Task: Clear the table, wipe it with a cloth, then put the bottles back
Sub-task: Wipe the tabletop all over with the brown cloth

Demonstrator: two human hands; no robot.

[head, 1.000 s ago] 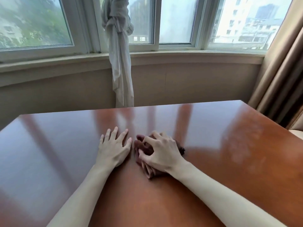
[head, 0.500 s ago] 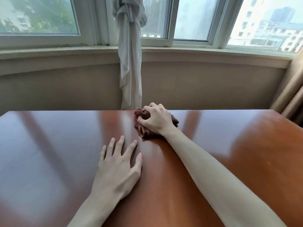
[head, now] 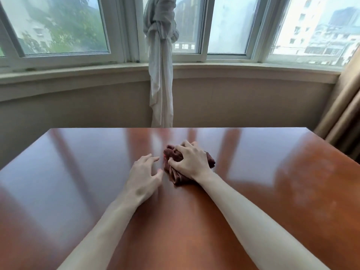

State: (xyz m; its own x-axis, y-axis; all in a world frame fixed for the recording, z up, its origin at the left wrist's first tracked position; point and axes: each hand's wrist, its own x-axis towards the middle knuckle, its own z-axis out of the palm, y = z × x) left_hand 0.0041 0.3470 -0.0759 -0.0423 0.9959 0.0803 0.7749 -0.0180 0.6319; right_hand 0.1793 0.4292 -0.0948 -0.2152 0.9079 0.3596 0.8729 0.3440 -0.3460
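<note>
A bunched dark brown cloth (head: pixel 176 175) lies on the glossy reddish wooden table (head: pixel 272 172), a little beyond its middle. My right hand (head: pixel 191 160) grips the cloth from above, fingers curled into its folds and pressing it to the tabletop. My left hand (head: pixel 143 177) rests just left of the cloth with its fingers spread and loosely bent, holding nothing; its fingertips are close to the cloth's left edge. No bottles are in view.
Past the table's far edge runs a beige wall under a curved window sill (head: pixel 233 71). A knotted white curtain (head: pixel 160 75) hangs down at the centre behind the table. Tan drapes (head: pixel 344 114) hang at the right.
My right hand has drawn the cloth back from the table's far edge toward me. My left hand now sits close beside the cloth, its fingers more bent than before.
</note>
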